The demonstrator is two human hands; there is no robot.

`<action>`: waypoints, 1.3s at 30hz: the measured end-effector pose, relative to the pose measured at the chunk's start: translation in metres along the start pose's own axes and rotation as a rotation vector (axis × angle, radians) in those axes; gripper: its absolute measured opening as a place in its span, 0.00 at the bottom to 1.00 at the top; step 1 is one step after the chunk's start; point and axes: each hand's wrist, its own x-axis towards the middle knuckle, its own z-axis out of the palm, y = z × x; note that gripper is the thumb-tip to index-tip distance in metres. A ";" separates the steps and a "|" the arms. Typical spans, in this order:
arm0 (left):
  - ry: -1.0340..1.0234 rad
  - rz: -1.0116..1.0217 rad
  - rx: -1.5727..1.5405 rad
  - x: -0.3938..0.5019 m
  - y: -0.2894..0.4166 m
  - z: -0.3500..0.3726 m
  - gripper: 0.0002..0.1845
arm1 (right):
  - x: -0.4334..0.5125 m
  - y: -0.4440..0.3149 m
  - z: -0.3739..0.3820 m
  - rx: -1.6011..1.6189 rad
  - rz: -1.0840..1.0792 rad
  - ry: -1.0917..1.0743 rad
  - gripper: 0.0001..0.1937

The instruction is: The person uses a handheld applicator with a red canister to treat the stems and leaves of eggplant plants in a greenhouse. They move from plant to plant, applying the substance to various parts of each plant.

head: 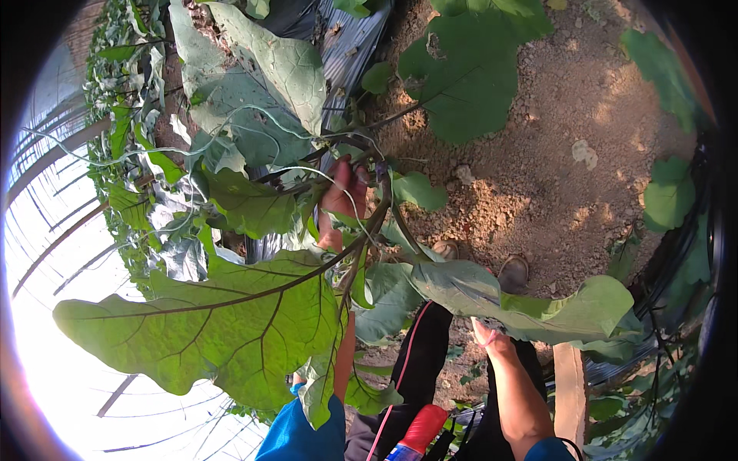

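My left hand (344,193) reaches up among the stems of a large-leaved plant, probably an eggplant. Its fingers are at the dark branches, partly behind stems and leaves, so its grip is unclear. A pale green twine (230,129) runs from the left to the plant's stem (377,213) and passes over my left hand. A broad green leaf (248,328) covers part of my left forearm. Lower right, my right hand (490,335) is mostly hidden behind a drooping leaf (553,314). A pink band shows at it; whether it holds anything cannot be told.
Dry clumpy soil (553,132) lies between plant rows. Black plastic mulch film (351,52) borders the row at the top. A shoe (513,272) stands below. A red-capped bottle (424,429) and a wooden-looking post or board (569,392) are near my body. Greenhouse framing arches at left.
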 end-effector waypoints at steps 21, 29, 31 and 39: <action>-0.229 -0.458 -0.349 0.035 0.007 -0.035 0.18 | -0.003 -0.003 0.006 -1.859 -0.608 -0.281 0.11; -0.227 -0.519 -0.259 0.031 0.050 -0.013 0.21 | 0.008 0.021 0.020 -1.753 -0.552 -0.332 0.10; -0.124 -0.343 -0.014 0.030 0.054 -0.012 0.22 | 0.009 0.024 0.025 -1.807 -0.565 -0.353 0.10; -0.230 -0.195 0.078 0.044 0.050 -0.020 0.17 | 0.012 0.008 0.022 -1.882 -0.631 -0.293 0.07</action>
